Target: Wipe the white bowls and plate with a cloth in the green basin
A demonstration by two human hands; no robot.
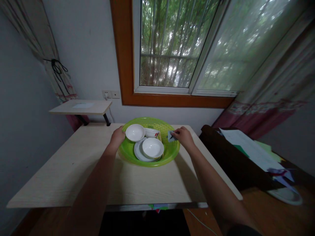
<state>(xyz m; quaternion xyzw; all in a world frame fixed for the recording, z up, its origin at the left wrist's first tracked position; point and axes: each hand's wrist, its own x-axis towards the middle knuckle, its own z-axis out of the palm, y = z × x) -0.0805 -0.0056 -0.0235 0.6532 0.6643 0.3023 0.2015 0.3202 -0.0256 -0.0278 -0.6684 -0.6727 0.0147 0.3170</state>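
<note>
A bright green plastic basin [169,154] sits on the table and holds white dishes. My left hand [117,136] is closed on its left rim, the fingertips partly hidden behind the edge. Over the basin's right side, my right hand [184,137] pinches a small grey cloth [172,136]. One white bowl [135,132] lies at the left inside the basin. Another white bowl [153,148] rests on a white plate [138,151]. Between and behind the bowls is a white piece with a red mark [152,132], its kind unclear. Something thin and yellowish [159,136] lies beside it.
The pale wooden table [147,183] stands below a barred window [172,46]. A small raised shelf [93,106] with black legs is at its back left. Right of the table, a dark brown piece of furniture [228,160] carries papers [246,147].
</note>
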